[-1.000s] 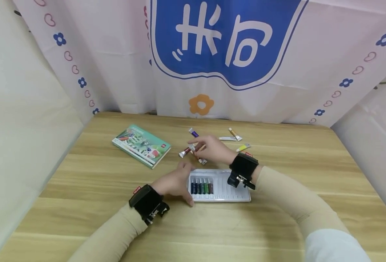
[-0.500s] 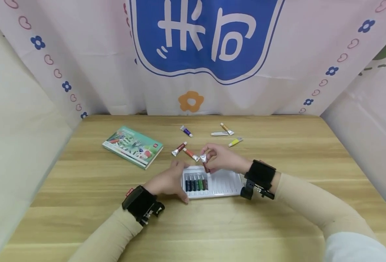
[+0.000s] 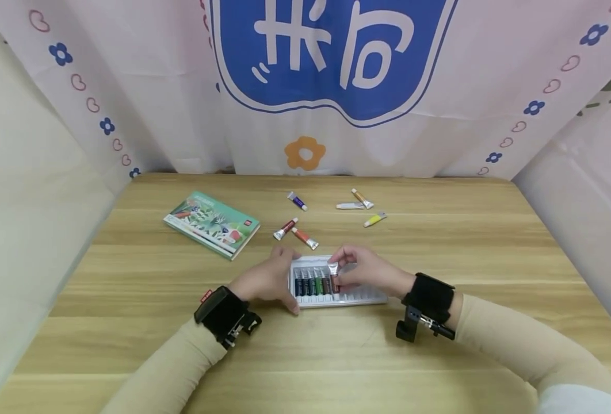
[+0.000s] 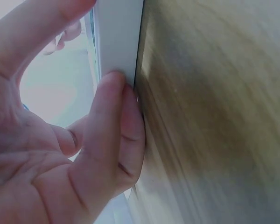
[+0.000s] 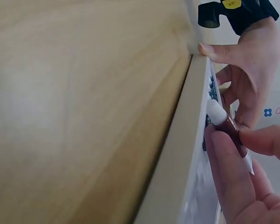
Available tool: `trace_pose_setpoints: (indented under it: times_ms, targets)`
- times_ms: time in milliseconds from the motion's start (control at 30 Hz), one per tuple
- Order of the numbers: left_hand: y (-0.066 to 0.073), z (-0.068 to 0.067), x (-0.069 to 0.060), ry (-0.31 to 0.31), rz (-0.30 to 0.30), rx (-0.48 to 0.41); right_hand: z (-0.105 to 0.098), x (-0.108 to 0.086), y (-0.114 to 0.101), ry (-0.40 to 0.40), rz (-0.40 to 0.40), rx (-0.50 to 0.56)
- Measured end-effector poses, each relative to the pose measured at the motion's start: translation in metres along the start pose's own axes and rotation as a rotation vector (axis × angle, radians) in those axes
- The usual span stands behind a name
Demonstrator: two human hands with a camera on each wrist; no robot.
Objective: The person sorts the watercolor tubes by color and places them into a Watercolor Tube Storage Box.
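Note:
A white tray (image 3: 367, 301) lies on the table with several dark, green and brown paint tubes (image 3: 313, 286) side by side in its left part. My right hand (image 3: 362, 269) pinches a reddish-brown tube (image 3: 335, 279) by thumb and fingers, over the tray just right of that row; its white cap (image 5: 216, 112) shows in the right wrist view. Around the tray's left end my left hand (image 3: 269, 279) is curled, thumb at the front edge and fingers at the back. In the left wrist view, fingers of the left hand (image 4: 84, 140) press on the tray's white side (image 4: 119, 42).
Behind the tray lie a dark red tube (image 3: 285, 229) and an orange one (image 3: 305, 238). Farther back are a purple tube (image 3: 297, 201), a white one (image 3: 350, 206), a gold one (image 3: 362, 198) and a yellow one (image 3: 375, 219). A green book (image 3: 213, 223) lies at the back left.
My right hand has picked the reddish-brown tube up from among the loose tubes and brought it forward over the tray, cap end now toward the front. The left hand stays at the tray's left end.

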State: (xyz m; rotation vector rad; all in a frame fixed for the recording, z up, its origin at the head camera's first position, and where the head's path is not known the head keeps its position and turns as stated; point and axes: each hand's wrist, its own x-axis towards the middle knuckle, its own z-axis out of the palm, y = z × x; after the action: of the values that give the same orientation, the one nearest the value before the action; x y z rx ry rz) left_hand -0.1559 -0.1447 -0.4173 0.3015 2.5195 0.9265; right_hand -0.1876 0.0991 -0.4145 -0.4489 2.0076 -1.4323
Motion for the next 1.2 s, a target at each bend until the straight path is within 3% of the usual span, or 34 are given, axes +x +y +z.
trace_pose_setpoints:
  times_ms: [67, 133, 400, 667, 867, 1200]
  targets:
    - [0.001, 0.0, 0.001, -0.005, 0.002, -0.003, 0.0, -0.001, 0.002, -0.001, 0.011, 0.013]
    - [0.003, 0.0, 0.002, -0.005, -0.005, -0.004, -0.001, -0.002, 0.002, 0.013, -0.008, -0.052]
    - [0.005, 0.0, 0.003, 0.0, -0.02, -0.019, -0.006, -0.002, -0.003, 0.071, -0.136, -0.453]
    - [0.004, 0.002, 0.004, -0.002, -0.017, -0.01, -0.006, -0.007, -0.004, 0.049, -0.28, -0.798]
    - [0.004, 0.002, 0.004, -0.006, -0.016, -0.007, -0.003, -0.011, -0.006, -0.017, -0.344, -0.867]
    - [0.002, 0.003, 0.002, -0.001, -0.021, -0.022, 0.007, -0.006, -0.02, -0.052, -0.221, -0.942]
